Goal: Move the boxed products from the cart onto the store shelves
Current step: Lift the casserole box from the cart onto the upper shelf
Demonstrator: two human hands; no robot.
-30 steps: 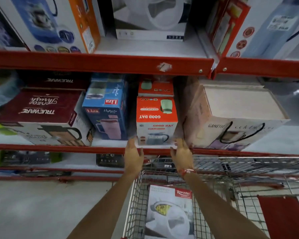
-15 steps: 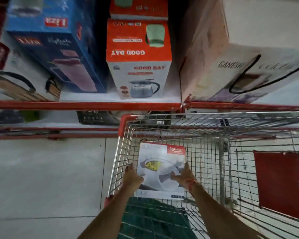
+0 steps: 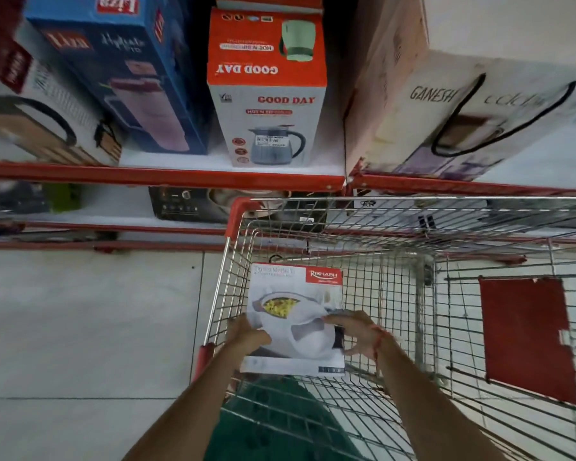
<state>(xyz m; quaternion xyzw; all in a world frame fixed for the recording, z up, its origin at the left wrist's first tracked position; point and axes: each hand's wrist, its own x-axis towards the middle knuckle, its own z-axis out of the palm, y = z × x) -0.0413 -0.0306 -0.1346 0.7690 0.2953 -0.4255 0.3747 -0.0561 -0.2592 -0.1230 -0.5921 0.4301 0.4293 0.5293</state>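
Left hand (image 3: 248, 337) now clamped on left edge of white box (image 3: 296, 314), thumb over top face; 0.5 s ago just touching. Box in cart (image 3: 413, 227), near left front corner, lifted slightly closer to camera. Right hand (image 3: 356, 334) gripping right edge, fingers curled over top. Shelf (image 3: 167, 176) boxes unchanged: blue, Good Day box (image 3: 266, 91).

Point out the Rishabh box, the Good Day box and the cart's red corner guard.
Rishabh box (image 3: 293, 294): head view, on its printed top face.
Good Day box (image 3: 273, 128): head view, on its white front face.
red corner guard (image 3: 238, 211): head view, on the cart's far left corner.
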